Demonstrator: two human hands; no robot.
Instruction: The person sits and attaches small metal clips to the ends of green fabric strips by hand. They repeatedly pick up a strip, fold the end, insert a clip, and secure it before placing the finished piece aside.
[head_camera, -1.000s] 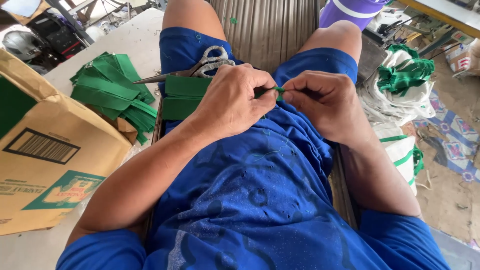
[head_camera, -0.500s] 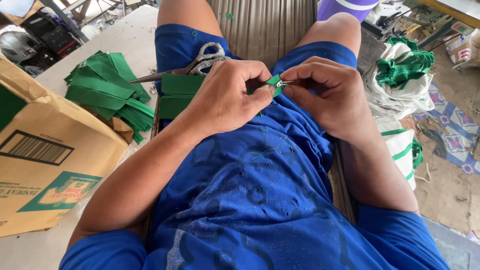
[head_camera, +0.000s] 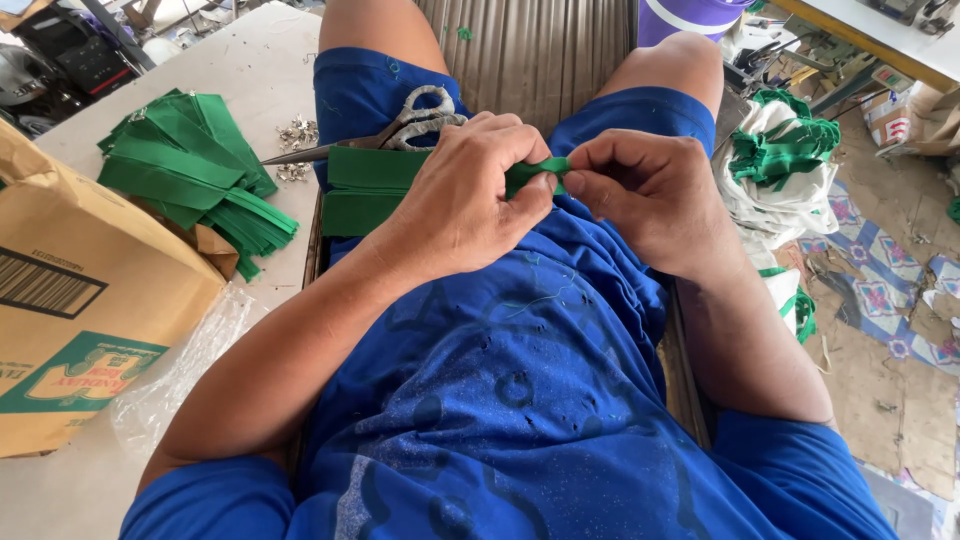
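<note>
Left hand (head_camera: 470, 195) and right hand (head_camera: 650, 195) meet over the lap, fingers pinching a small green cloth strip (head_camera: 535, 172) between them | flat green cloth pieces (head_camera: 365, 185) lie on the left leg, metal scissors (head_camera: 400, 125) on top | pile of green strips (head_camera: 190, 170) and brown cardboard box (head_camera: 80, 300) on the left

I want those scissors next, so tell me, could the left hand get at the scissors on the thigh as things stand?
Probably yes. The scissors lie uncovered on the left thigh, just beyond the left hand, with nothing between them. But that hand and the right hand are both pinching the green strip, so it would have to let go first.
</note>
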